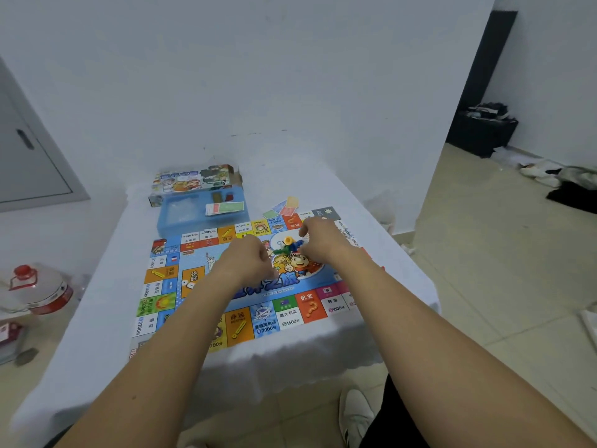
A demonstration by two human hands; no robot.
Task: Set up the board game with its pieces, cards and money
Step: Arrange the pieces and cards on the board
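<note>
Upper left of centre: blue box tray (171, 221) holding a card stack (225, 208), printed lid (193, 180) behind. Centre: game board (258, 315) flat on the white table (97, 318), square-on. Left hand (250, 258) curled, contents impossible to tell. Coloured pawns (289, 245) clustered mid-board. Right hand (321, 236) curled, pinching over them. Loose cards (284, 206) fanned beyond the far edge.

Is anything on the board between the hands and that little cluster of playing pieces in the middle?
Nothing visible. The playing pieces stand on the board in the gap between the left hand and right hand, both right beside them. The loose cards lie beyond the board's far edge.
</note>
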